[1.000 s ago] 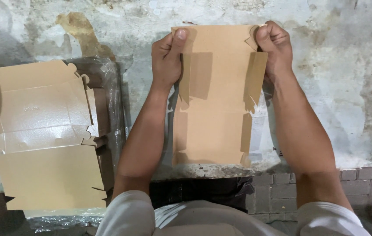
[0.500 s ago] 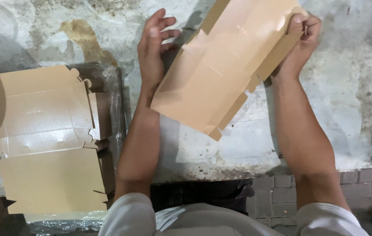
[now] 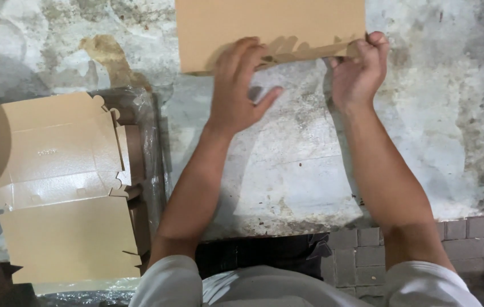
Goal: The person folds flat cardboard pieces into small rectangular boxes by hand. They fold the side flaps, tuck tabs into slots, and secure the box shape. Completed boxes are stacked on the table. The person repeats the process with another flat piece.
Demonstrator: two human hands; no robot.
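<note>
The flat tan cardboard box blank point(image 3: 270, 31) now lies broadside at 12 o'clock on the stained grey concrete worktop point(image 3: 310, 170), far edge cut off by the frame. A sec ago it was tilted diagonally in mid-air; before that it stood lengthwise btwn both hands. So it's been turned approx a quarter turn and laid flat, notched flap edge facing the person.

Right hand point(image 3: 358, 71) at 1 o'clock is clamped on the blank's near right corner, fingers curled over the edge. Left hand point(image 3: 239, 91) is apart from it, fingers spread, tips resting on the near edge, gripping nothing.

At 9 o'clock: a stack of similar tan die-cut blanks point(image 3: 60, 187) on clear plastic wrap point(image 3: 151, 131), well apart from the hands. Grey brick ledge point(image 3: 361, 241) at 5 o'clock. Nothing lies btwn hands and blank.
</note>
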